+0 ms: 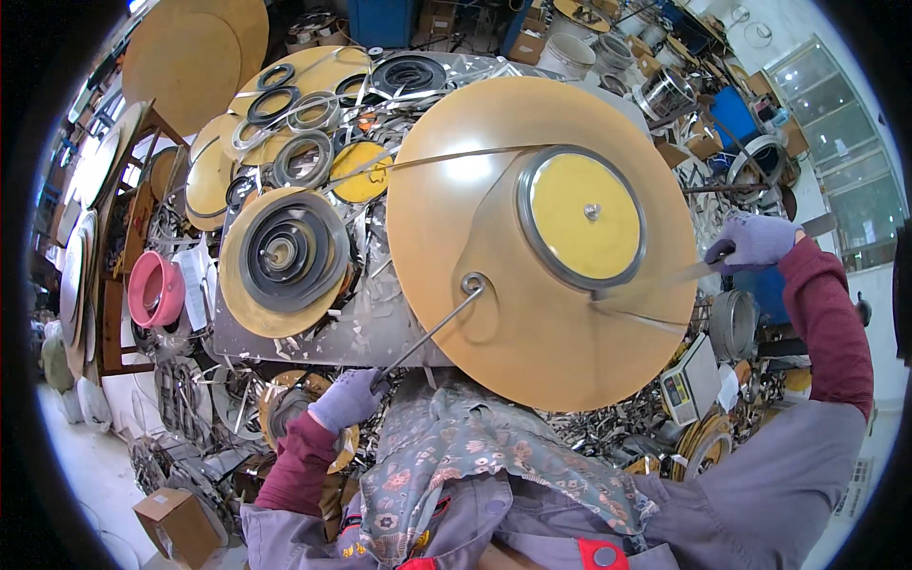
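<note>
My left hand [350, 399], in a pale purple glove, is closed round a thin metal rod [427, 328]. The rod's ring-shaped end [472, 282] rests over a large tan disc [437, 228]. On that disc sits a coil of metal strip [525, 204] wound about a yellow round core [579, 214] with a small bolt at its middle. My right hand [755, 242], gloved alike, is raised past the disc's right edge with curled fingers. A motion-blurred metal strip [665, 283] runs from the coil's lower edge to those fingers. Another strip crosses the disc toward the left.
Left of the disc, a grey table [351, 328] carries a smaller disc with dark coils [294, 249] and several loose rings. A pink basin [157, 290] stands at the left. A white scale-like device [692, 380] lies below the disc's right side. Strip scraps crowd the surroundings.
</note>
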`<state>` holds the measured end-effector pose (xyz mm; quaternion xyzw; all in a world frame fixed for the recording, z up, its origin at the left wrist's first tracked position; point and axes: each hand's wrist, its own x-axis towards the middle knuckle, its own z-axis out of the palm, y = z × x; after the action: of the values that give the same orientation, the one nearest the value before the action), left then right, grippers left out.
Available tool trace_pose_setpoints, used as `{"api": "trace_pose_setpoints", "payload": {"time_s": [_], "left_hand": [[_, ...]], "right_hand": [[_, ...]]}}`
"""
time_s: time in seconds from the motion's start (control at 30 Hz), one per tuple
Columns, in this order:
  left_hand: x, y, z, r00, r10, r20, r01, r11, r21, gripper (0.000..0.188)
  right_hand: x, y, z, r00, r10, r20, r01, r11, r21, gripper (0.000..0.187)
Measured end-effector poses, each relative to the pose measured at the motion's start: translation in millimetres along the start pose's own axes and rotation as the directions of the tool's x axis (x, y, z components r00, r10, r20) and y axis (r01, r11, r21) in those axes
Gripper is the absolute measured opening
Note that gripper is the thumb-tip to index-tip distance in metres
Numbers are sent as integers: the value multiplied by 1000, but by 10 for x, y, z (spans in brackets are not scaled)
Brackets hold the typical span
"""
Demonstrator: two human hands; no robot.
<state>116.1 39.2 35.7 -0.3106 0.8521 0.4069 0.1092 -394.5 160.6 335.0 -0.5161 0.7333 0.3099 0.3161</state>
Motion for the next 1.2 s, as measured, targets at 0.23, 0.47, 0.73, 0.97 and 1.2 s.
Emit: {"api": "trace_pose_setpoints", "payload": {"time_s": [0.23, 0.47, 0.73, 0.97, 1.2], "left_hand": [[273, 57, 1, 999, -40, 7, 40, 999, 0, 28], [933, 244, 115, 1000, 1, -13, -2, 999, -39, 31], [1245, 384, 155, 999, -36, -21, 36, 999, -18, 29], [1158, 497, 74, 999, -49, 1, 49, 999, 18, 30], [1180, 406, 226, 999, -35, -11, 35, 999, -6, 32]], "right_hand": [[641, -273, 397, 867, -194, -460, 216, 976, -5, 29], [1583, -234, 1517, 486, 211, -848, 302, 870, 390, 29], [2584, -776, 1938, 555, 362, -749, 52, 884, 465, 35], [2552, -677, 1913, 520, 307, -797, 101, 905, 414, 35], [2449, -677, 1933, 576, 317, -753, 96, 889, 447, 35]]}}
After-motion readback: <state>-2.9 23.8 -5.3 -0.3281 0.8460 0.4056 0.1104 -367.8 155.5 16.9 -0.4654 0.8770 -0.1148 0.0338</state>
